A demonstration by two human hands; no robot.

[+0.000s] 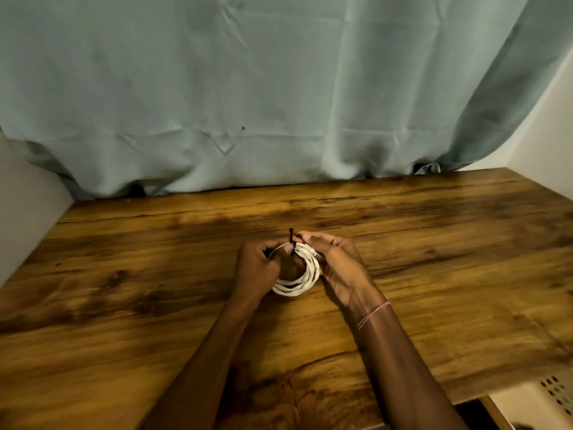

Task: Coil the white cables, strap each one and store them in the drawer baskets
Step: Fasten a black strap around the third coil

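Centrally, left hand (255,268), right hand (338,265) gripping cable (305,279) — table (124,274) edges well apart

White cable (293,289) being held as a tight multi-loop coil; black strap (291,236) wrapping its far side, tail sticking up.

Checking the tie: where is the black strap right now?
Head view, centre: the black strap sticks up from the far side of the white cable coil, between the left hand and the right hand.
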